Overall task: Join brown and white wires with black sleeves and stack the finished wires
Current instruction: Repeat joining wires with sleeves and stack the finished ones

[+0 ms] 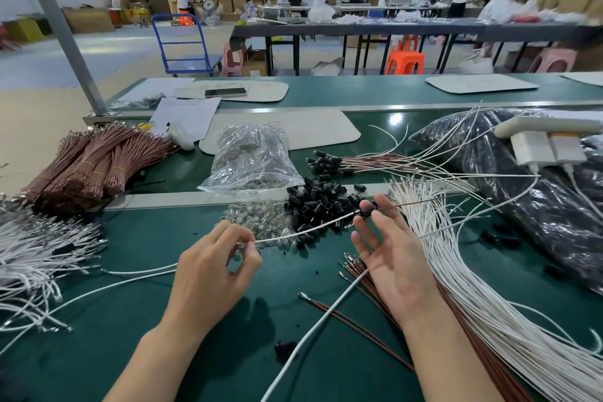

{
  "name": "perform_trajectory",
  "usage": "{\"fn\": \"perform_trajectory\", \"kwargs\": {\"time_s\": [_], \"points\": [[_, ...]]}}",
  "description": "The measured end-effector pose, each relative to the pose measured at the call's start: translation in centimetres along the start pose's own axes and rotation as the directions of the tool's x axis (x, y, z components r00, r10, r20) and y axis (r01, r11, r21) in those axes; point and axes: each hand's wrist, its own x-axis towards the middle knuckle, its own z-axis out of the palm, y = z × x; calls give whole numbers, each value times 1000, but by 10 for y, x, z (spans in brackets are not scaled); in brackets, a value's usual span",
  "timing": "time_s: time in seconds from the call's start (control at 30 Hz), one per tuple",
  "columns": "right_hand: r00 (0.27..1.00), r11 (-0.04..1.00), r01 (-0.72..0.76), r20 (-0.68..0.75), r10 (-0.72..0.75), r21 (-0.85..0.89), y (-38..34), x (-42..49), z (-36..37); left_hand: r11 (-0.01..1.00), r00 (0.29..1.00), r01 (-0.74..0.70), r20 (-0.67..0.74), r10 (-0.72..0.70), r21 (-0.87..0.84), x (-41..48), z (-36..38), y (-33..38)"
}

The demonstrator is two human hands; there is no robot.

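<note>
My left hand (215, 268) pinches the near end of a white wire (306, 229) that slants up to the right into a black sleeve (369, 210). My right hand (391, 254) pinches that sleeve between thumb and forefinger, its other fingers straight. From the sleeve's far side a brown wire (424, 202) runs off to the right. A heap of loose black sleeves (319, 201) lies just behind my hands. Finished wires with sleeves (352, 162) lie stacked beyond it. Loose brown wires (355, 266) and a fan of white wires (473, 274) lie under and right of my right hand.
Bundled brown wires (94, 163) and a spread of white wires (39, 248) lie at the left. A clear bag (251, 157) and a pile of clear parts (257, 219) sit centre. A black bag (538, 199) with a white charger block (548, 143) is at the right. A phone (225, 92) lies at the back.
</note>
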Motion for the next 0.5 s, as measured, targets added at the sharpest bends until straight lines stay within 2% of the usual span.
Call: {"fn": "perform_trajectory", "kwargs": {"time_s": [0.5], "points": [[1000, 999, 1, -11, -2, -34, 0, -2, 2, 1000, 1000, -15, 5, 15, -19, -2, 2, 3]]}}
